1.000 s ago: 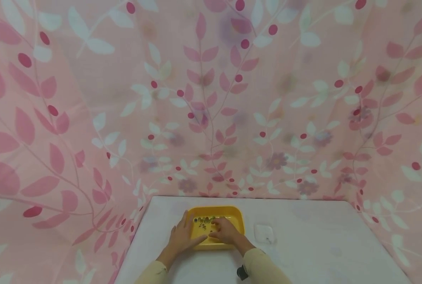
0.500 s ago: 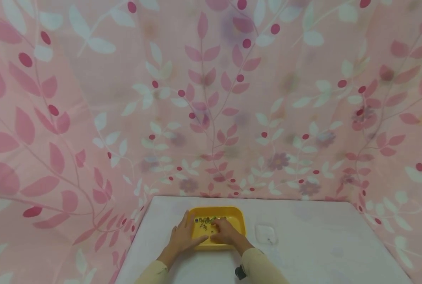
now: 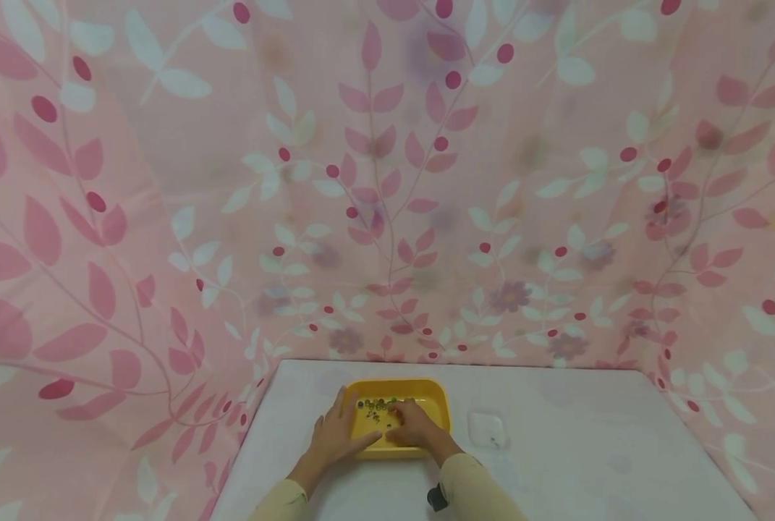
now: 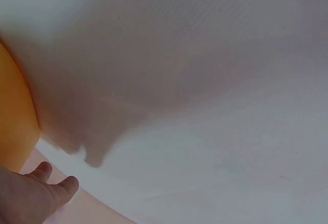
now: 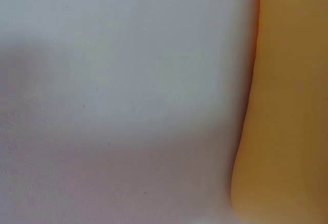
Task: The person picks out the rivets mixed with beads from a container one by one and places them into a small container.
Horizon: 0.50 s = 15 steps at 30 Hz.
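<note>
In the head view a yellow tray [image 3: 396, 454] lies on the white table, with several small dark and greenish beads or marbles [image 3: 375, 405] towards its back left. My left hand [image 3: 331, 432] rests against the tray's left side, fingers extended and thumb reaching over the front rim. Inside the tray is my right hand [image 3: 420, 427], its fingers bent down at the right end of the beads; whether they pinch one is hidden. The left wrist view has the tray's outer wall [image 4: 14, 111] beside fingers of the left hand [image 4: 31, 196]. Only the tray wall [image 5: 287, 106] and tabletop appear in the right wrist view.
A small clear plastic dish [image 3: 487, 427] stands right of the tray, with a tiny dark speck in it. A black object [image 3: 437, 498] sits by the right sleeve. Pink leaf-patterned cloth [image 3: 387, 217] rises behind the table [image 3: 576, 441] and at both sides.
The right hand has shifted very slightly within the tray, and the right forearm has drifted a little left. The left hand stays at the tray's side.
</note>
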Each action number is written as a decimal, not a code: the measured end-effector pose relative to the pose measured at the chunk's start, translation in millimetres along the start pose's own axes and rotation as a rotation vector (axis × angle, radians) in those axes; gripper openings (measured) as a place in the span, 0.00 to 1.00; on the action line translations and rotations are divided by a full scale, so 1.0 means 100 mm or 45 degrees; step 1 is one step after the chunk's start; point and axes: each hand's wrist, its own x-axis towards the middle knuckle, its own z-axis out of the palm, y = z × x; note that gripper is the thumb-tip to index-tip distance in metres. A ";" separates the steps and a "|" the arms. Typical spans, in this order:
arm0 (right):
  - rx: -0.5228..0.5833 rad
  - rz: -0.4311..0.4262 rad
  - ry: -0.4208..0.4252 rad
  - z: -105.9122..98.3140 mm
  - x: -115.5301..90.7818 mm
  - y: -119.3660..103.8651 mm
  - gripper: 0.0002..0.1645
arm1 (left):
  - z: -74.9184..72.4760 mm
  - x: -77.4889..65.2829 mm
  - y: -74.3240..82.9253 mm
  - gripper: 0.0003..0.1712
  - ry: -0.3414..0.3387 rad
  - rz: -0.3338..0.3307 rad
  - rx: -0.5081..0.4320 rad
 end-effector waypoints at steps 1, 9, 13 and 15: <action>0.008 0.007 0.003 0.00 0.00 0.00 0.30 | 0.00 0.00 0.00 0.60 0.001 0.001 0.000; 0.022 0.004 0.032 0.01 0.01 -0.02 0.21 | -0.01 -0.01 -0.02 0.61 0.009 0.014 -0.004; 0.010 -0.005 0.051 0.02 0.02 0.00 0.16 | -0.01 0.00 -0.02 0.61 -0.001 0.022 0.010; 0.012 -0.001 0.055 0.03 0.02 0.00 0.14 | 0.00 0.00 -0.01 0.61 -0.003 0.028 0.009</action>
